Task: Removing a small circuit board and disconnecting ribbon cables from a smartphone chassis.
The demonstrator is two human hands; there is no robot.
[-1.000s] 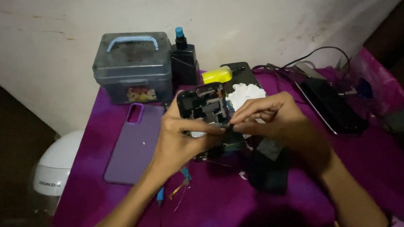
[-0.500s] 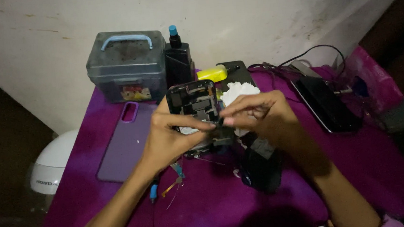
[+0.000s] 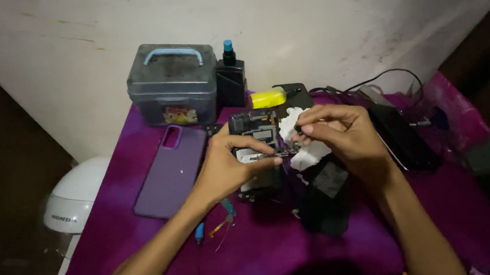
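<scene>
At the far left, a white helmet [image 3: 71,201] is sitting off the edge of the purple cloth [image 3: 446,221], and a purple phone case [image 3: 170,170] is lying flat on the cloth in front of a grey lidded box [image 3: 172,85] with a pale blue handle. Beside the box a black bottle [image 3: 231,78] with a blue cap is standing upright against the wall. The left hand [image 3: 230,167] is curling around the opened phone [image 3: 255,139], gripping its lower part so that the exposed innards are facing up near the middle of the cloth. Just right of it, the right hand [image 3: 342,133] is pinching narrowly on a thin dark tool [image 3: 283,152] whose tip is resting against the phone, with white tissue [image 3: 296,131] bunched under the fingers. A yellow object [image 3: 268,97] is lying behind the phone. A black slab [image 3: 325,198] is lying below the right hand, and a dark phone [image 3: 403,138] with cables [image 3: 379,79] is resting farther right.
</scene>
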